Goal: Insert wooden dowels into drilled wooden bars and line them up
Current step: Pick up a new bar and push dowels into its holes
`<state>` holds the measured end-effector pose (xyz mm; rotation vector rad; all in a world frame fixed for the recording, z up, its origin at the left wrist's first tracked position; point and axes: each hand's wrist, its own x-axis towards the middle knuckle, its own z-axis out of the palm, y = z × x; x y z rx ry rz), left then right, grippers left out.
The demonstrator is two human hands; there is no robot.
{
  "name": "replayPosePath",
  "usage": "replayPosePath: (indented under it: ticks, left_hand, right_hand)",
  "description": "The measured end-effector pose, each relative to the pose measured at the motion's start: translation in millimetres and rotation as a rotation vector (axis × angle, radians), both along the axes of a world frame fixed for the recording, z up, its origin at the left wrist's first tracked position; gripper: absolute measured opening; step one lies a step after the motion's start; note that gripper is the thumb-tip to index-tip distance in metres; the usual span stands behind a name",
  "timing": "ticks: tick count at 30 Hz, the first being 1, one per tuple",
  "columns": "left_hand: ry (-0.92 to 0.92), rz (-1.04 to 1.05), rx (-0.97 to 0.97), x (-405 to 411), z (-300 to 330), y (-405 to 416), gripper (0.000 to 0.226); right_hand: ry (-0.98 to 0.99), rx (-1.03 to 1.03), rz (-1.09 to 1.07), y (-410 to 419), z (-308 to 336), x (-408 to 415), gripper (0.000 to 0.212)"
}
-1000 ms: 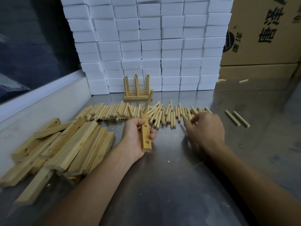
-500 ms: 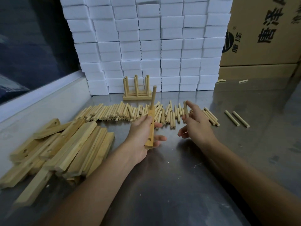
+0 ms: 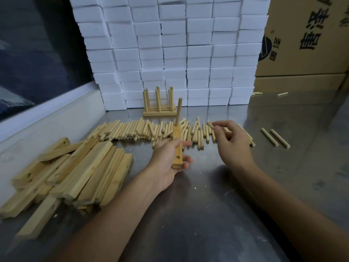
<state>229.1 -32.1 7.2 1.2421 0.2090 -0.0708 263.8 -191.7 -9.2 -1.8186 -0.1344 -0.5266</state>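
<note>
My left hand (image 3: 166, 159) grips a drilled wooden bar (image 3: 177, 148) edge-up above the steel table. One dowel (image 3: 178, 112) stands upright in the bar's far hole, and an open hole shows near its front end. My right hand (image 3: 229, 140), lifted just right of the bar, pinches a loose dowel (image 3: 211, 125) between thumb and fingers. A long row of loose dowels (image 3: 132, 129) lies across the table behind both hands. Finished bars with upright dowels (image 3: 158, 104) stand at the back.
A heap of drilled bars (image 3: 75, 171) lies at the left. Stacked white blocks (image 3: 170, 50) wall off the back and cardboard boxes (image 3: 306, 38) the right. Two stray dowels (image 3: 274, 138) lie at the right, and a raised ledge (image 3: 47, 118) runs along the left.
My right hand rose from the dowel row with one dowel pinched in it. My left hand turned the bar so its fitted dowel points straight up.
</note>
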Motion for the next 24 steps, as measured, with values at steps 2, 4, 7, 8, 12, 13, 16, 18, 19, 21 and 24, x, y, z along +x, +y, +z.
replayPosePath:
  ticks: [2, 4, 7, 8, 12, 13, 16, 18, 19, 21, 24]
  left_hand:
    - [0.003, -0.003, 0.017, 1, -2, 0, 0.017]
    - [-0.003, -0.013, 0.024, 2, -4, 0, 0.016]
    - [-0.026, -0.02, 0.02, 4, -7, 1, 0.016]
    - [-0.031, -0.025, 0.01, 5, -8, 2, 0.016]
    - [-0.037, -0.049, -0.01, 6, -9, 2, 0.017]
    - [-0.038, -0.048, -0.006, 7, -10, 3, 0.017]
    - [-0.039, -0.051, 0.0, 7, -11, 2, 0.017]
    - [-0.05, -0.064, 0.005, 7, -11, 1, 0.016]
    - [-0.055, -0.068, 0.014, 7, -12, 0, 0.017]
    - [-0.066, -0.071, 0.04, 7, -12, 0, 0.018]
    - [-0.087, -0.073, 0.081, 6, -14, 0, 0.02]
  right_hand:
    - [0.018, 0.007, -0.011, 0, -1, 0, 0.01]
    - [0.031, -0.002, 0.01, 0, -2, 0, 0.011]
    - [0.062, 0.005, 0.112, 5, 0, -3, 0.013]
    - [0.077, 0.021, 0.155, 7, 1, -5, 0.01]
    - [0.102, 0.117, 0.296, 15, 5, -12, 0.008]
    - [0.104, 0.174, 0.313, 16, 7, -14, 0.006]
    - [0.133, 0.325, 0.33, 17, 10, -14, 0.008]
    - [0.142, 0.359, 0.349, 17, 10, -14, 0.01]
    - [0.132, 0.343, 0.354, 17, 10, -14, 0.011]
    - [0.088, 0.271, 0.348, 17, 9, -14, 0.012]
    - [-0.013, 0.103, 0.32, 17, 8, -14, 0.011]
